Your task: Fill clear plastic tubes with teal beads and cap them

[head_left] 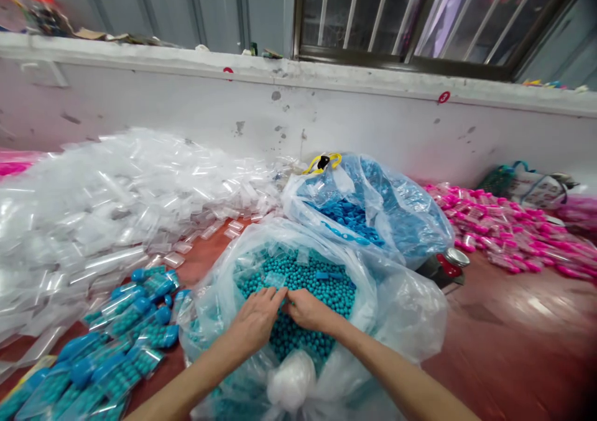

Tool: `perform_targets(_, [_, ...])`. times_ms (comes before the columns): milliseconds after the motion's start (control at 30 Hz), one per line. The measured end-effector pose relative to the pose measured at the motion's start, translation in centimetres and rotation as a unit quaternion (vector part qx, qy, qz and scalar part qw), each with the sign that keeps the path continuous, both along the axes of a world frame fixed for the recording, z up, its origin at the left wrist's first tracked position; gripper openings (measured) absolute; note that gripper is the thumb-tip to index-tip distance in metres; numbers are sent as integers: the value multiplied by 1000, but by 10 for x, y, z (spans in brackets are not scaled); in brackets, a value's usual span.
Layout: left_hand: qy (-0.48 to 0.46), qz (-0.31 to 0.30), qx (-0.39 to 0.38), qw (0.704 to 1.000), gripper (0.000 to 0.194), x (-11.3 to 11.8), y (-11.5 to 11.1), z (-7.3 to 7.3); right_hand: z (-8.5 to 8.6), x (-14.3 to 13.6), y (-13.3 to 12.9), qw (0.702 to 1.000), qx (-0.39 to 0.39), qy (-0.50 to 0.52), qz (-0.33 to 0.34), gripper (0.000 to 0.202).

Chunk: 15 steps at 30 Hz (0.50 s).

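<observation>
Over a large clear plastic bag (368,284) of small teal beads (298,275), my two hands meet at the fingertips. My left hand (261,315) is closed, its fingers bent together from the left side. Coming from the right, my right hand (305,309) is closed in a pinch against it. What the fingers hold is hidden between them. Just beyond my left fingertips a small clear plastic piece (275,279) shows above the beads; I cannot tell whether it is held. A blue strip (329,276) lies on the beads, and a bunched white plastic lump (292,380) sits at the near rim.
Clear plastic tubes (116,203) are heaped at left, with teal-filled, blue-capped tubes (107,346) nearer. Behind the beads stands a bag of blue pieces (347,216). Pink-capped tubes (517,231) are piled at right, past a red-and-silver object (454,259). A wall (373,122) closes the back.
</observation>
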<state>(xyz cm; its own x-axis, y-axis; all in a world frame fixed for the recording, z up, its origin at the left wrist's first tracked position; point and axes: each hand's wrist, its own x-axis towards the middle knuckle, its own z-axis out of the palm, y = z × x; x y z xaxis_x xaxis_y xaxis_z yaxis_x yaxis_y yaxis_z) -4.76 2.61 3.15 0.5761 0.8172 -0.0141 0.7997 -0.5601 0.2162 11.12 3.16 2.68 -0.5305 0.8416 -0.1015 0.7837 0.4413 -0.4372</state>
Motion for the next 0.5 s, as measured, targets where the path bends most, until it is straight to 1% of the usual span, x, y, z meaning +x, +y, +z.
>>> perform_targets(33, [-3,-11,-21,1000,46,7,4,-6,2,9,-1,1000,0,0,-3,20])
perform_targets(100, [0,-23,-72,997,39,18,10,-13,7,31,-8,999,6,-19,-40,25])
perform_targets(167, [3,-25,-117,993,33,27,14,-15,12,52,-19,992,3,-77,-101,39])
perform_targets(233, [-3,-20,-144,989,30,35,17,-13,14,70,-28,978,-34,-144,-148,48])
perform_targets(267, [-6,-17,-156,988,28,39,18,-12,13,77,-30,972,-59,-166,-159,50])
perform_targets(333, [-13,-8,-183,983,28,47,24,-12,11,85,-26,965,-100,-175,-169,54])
perform_targets(433, [-42,16,-234,971,25,64,37,-18,3,82,-10,962,-134,-151,-181,59])
perform_targets(500, [-87,34,-267,959,26,75,47,-23,-2,73,1,963,-141,-125,-194,53])
